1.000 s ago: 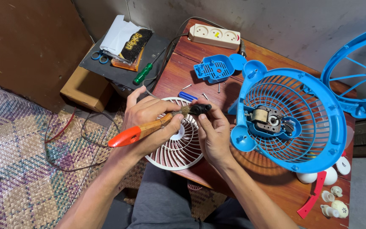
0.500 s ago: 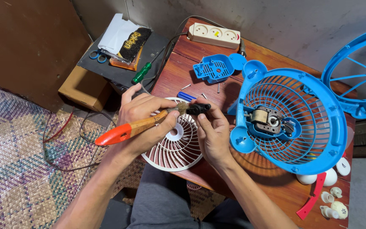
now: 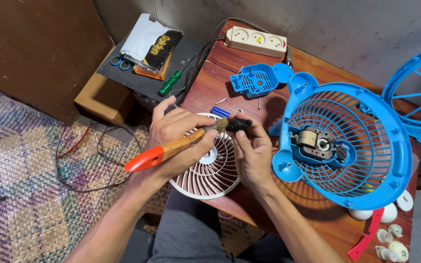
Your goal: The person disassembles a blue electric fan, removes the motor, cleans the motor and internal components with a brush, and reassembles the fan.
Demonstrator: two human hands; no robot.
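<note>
Wooden brush (image 3: pixel 171 147) dips lower in left hand (image 3: pixel 179 141), grip closed; right hand (image 3: pixel 252 153) pinches black part (image 3: pixel 238 125); bristles meet it, brushing continues.

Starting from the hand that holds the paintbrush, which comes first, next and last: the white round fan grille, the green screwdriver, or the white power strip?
From the left hand, in the head view:
1. White fan grille, just under the hand.
2. Green screwdriver, up above it on the dark board.
3. White power strip, farthest, at the table's back edge.
</note>
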